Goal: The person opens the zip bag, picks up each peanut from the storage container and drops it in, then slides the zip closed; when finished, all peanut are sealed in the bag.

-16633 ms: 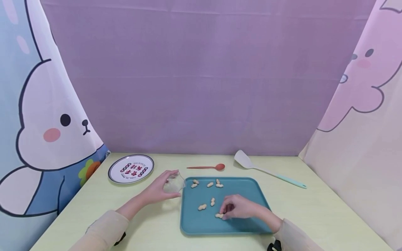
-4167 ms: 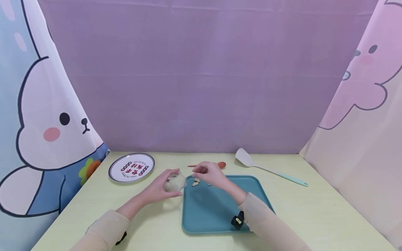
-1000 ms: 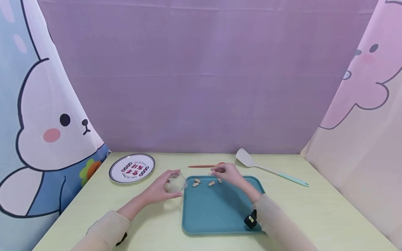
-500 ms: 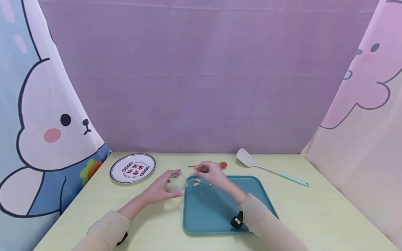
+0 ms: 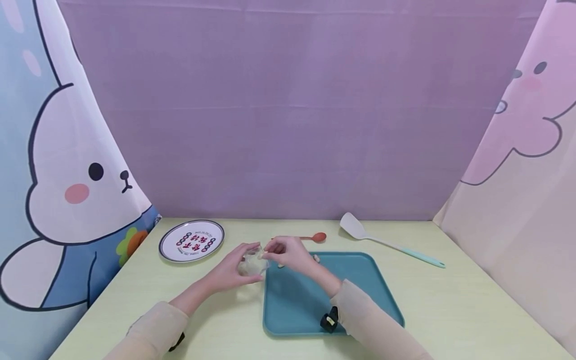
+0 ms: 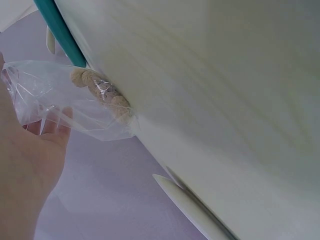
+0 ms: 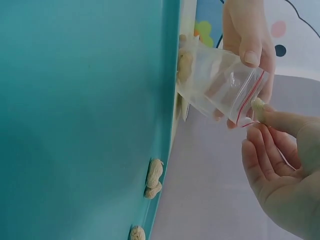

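My left hand (image 5: 225, 272) holds a clear zip bag (image 5: 252, 265) beside the tray's left edge, its mouth facing right. Several peanuts (image 6: 102, 92) lie in the bottom of the bag in the left wrist view. At the bag's mouth, my right hand (image 5: 292, 254) pinches a peanut (image 7: 257, 109) between thumb and finger, right by the red zip line. Under the right forearm is the teal tray (image 5: 333, 300). Unshelled peanuts (image 7: 154, 176) lie along its far edge, partly hidden by the right hand in the head view.
A round white plate (image 5: 191, 241) with red lettering stands at the back left. Behind the tray lies a red spoon (image 5: 319, 237), its handle partly covered by the right hand. To the right is a white spatula (image 5: 353, 227) with a mint handle. A purple cloth (image 5: 292, 125) hangs behind.
My right hand has moved left from the tray's far edge to the bag's mouth, with the peanut. The left hand and bag stay put. Fewer peanuts lie on the tray than 16.6 s ago.
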`<state>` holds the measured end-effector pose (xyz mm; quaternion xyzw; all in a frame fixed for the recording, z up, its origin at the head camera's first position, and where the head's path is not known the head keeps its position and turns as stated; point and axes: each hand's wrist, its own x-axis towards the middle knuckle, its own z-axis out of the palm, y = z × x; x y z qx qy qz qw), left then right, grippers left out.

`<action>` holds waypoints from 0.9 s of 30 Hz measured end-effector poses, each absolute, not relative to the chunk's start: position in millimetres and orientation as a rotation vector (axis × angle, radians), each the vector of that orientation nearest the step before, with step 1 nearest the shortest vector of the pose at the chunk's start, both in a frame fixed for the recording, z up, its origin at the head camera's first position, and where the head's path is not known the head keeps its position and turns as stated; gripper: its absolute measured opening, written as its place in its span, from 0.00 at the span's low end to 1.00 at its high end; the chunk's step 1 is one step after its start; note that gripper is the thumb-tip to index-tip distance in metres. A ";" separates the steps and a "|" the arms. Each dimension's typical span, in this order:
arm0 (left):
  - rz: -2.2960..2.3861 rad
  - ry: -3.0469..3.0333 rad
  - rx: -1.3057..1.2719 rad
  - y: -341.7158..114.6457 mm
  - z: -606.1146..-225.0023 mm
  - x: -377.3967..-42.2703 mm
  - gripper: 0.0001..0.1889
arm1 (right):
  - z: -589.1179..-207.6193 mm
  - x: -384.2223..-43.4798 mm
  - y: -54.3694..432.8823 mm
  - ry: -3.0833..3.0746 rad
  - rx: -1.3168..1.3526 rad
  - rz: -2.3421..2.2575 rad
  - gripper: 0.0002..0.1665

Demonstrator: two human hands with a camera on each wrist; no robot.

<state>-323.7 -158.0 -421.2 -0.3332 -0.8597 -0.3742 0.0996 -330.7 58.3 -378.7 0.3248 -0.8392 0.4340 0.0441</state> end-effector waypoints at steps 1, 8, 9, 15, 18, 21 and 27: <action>-1.108 -2.540 -0.987 -157.9 -420.9 -323.5 0.43 | -378.4 -330.1 58.0 -2.568 0.992 1.330 0.09; -1.103 -2.531 -0.997 -157.7 -420.7 -323.6 0.43 | -378.4 -328.3 59.3 -2.582 1.014 1.290 0.11; -1.101 -2.531 -0.996 -157.8 -420.9 -323.8 0.43 | -378.6 -328.4 59.8 -2.583 1.013 1.295 0.10; -1.091 -2.527 -0.997 -158.2 -422.1 -324.2 0.43 | -378.2 -331.3 66.3 -2.586 1.009 1.330 0.10; -1.091 -2.528 -1.001 -158.1 -421.9 -323.9 0.43 | -375.4 -334.3 73.0 -2.592 1.001 1.305 0.10; -1.099 -2.536 -0.994 -157.9 -420.7 -323.2 0.43 | -373.8 -339.3 82.3 -2.576 0.995 1.250 0.09; -1.106 -2.551 -0.976 -157.7 -420.1 -322.6 0.43 | -380.3 -350.7 107.7 -2.576 0.944 1.198 0.08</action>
